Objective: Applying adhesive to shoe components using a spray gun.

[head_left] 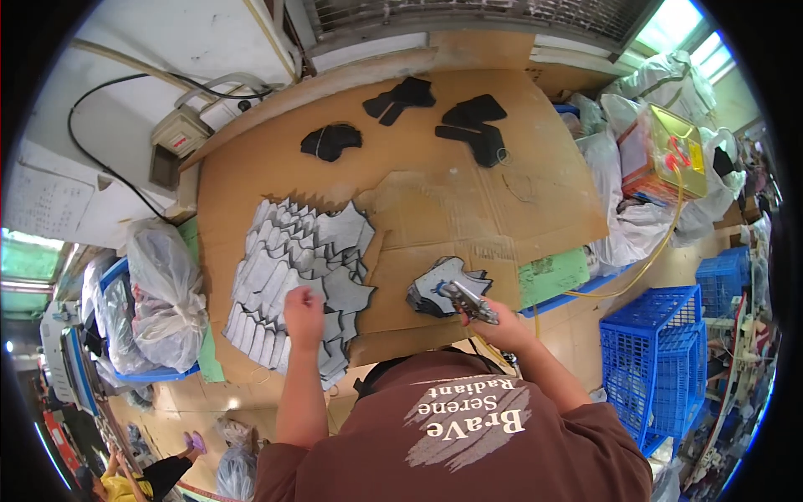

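Grey cut fabric pieces (293, 276) overlap in rows on the cardboard-covered tabletop (435, 201); left hand (304, 314) rests on them, fingers curled. Right hand (493, 322) grips a metal tool (470, 301) over a small grey stack (439, 284).

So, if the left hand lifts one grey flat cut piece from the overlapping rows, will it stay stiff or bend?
The grey flat cut pieces look thin and sheet-like, so one would probably flex and feel light. They lie shingled on the brown cardboard tabletop, so neighbours may slide along. The left hand rests on them, fingers curled.
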